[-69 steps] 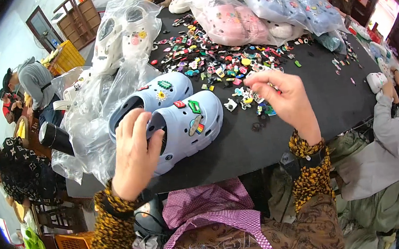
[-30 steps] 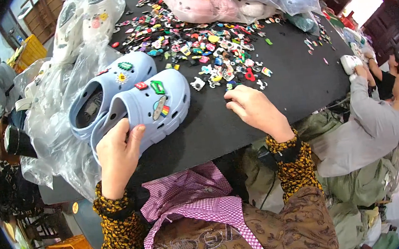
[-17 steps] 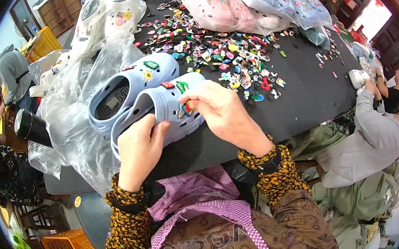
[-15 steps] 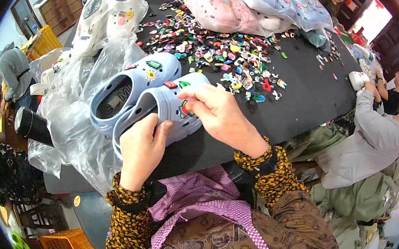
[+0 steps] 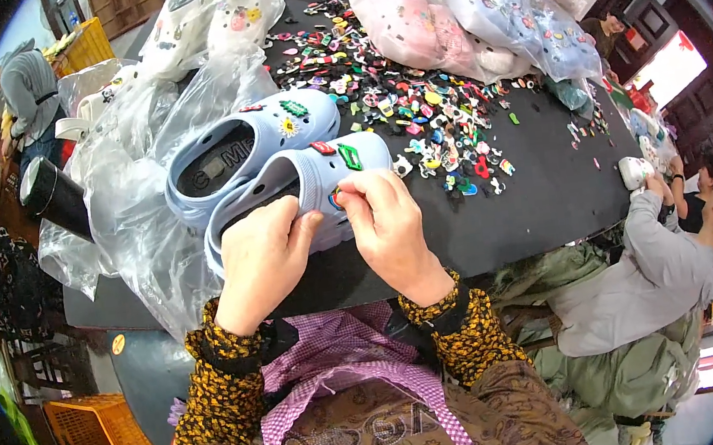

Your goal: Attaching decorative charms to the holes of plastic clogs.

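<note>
A pair of light blue clogs lies in front of me. My left hand is closed on the side and heel strap of the near clog. Fingers of my right hand pinch a small multicoloured shoe charm against that clog's side, largely covering it. On the near clog's upper are a red charm and a green charm. Just behind, the far clog carries a green leaf-shaped charm and a yellow-and-white flower charm.
Loose charms cover much of the black table beyond the clogs. Clear plastic bags crowd the left, and bagged pink clogs stand at the back. A co-worker in grey sits at the right. An orange crate is lower left.
My right hand has shifted a little left, its fingertips now drawn together at the multicoloured charm. More of the green charm shows. My left hand keeps its hold; the whole view has shifted slightly.
</note>
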The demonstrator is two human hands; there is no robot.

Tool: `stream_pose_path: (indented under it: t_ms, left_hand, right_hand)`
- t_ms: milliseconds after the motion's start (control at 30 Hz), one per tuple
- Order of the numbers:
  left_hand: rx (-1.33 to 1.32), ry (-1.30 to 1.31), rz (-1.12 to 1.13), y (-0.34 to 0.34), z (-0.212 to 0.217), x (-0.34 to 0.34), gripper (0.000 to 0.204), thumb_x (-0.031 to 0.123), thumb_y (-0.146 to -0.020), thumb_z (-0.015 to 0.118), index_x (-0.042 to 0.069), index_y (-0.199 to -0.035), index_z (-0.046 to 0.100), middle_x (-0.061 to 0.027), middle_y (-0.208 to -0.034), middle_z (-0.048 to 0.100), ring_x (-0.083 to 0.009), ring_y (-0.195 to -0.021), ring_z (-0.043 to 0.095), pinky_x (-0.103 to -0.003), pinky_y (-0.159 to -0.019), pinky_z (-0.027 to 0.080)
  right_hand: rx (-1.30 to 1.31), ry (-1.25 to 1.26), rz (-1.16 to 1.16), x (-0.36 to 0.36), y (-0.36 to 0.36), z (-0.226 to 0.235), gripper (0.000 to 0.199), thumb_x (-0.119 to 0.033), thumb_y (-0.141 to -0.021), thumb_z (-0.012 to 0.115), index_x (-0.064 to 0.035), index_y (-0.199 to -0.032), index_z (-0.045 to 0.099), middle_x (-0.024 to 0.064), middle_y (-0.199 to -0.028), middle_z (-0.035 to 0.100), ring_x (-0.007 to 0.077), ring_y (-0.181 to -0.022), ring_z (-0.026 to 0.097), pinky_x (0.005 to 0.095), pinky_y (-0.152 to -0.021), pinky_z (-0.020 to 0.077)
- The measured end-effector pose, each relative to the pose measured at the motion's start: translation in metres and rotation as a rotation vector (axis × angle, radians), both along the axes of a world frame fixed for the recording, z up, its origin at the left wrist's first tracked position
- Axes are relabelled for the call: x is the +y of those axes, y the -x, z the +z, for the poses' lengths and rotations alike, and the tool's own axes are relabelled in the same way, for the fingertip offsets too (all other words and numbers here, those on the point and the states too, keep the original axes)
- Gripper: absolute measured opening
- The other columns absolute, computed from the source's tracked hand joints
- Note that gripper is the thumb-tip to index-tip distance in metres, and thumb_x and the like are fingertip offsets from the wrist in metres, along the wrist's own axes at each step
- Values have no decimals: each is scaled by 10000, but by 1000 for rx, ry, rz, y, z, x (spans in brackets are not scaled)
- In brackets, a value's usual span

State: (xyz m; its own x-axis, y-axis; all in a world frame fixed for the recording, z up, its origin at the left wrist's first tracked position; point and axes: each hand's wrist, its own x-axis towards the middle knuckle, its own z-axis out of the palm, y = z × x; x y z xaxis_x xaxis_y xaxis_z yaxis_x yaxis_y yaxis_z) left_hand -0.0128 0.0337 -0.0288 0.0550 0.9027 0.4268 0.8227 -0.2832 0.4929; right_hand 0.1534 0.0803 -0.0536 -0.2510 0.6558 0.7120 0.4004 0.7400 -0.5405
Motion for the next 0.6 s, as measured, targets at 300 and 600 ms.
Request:
stream_pose_path:
  t_ms: [300, 600]
  left_hand:
    - [-6, -20, -7, 0, -1, 0, 281, 241, -856, 663, 41, -723, 517, -153, -640, 552, -346, -633, 586, -434, -553, 433]
    - [-37, -22, -15, 1, -4, 1, 281, 243, -848, 667, 38, -722, 523, -151, -639, 555, -348, -632, 586, -438, -556, 434]
  right_hand:
    - [-28, -47, -3, -2, -1, -2, 148, -26, -829, 660, -32, -959, 591, 113, -918, 607, 303, -862, 582, 406, -780, 452]
    - [26, 86, 5, -7, -2, 1, 164, -14, -811, 678, -13, -969, 638, 128, -936, 615, 294, -880, 598, 378, -799, 476]
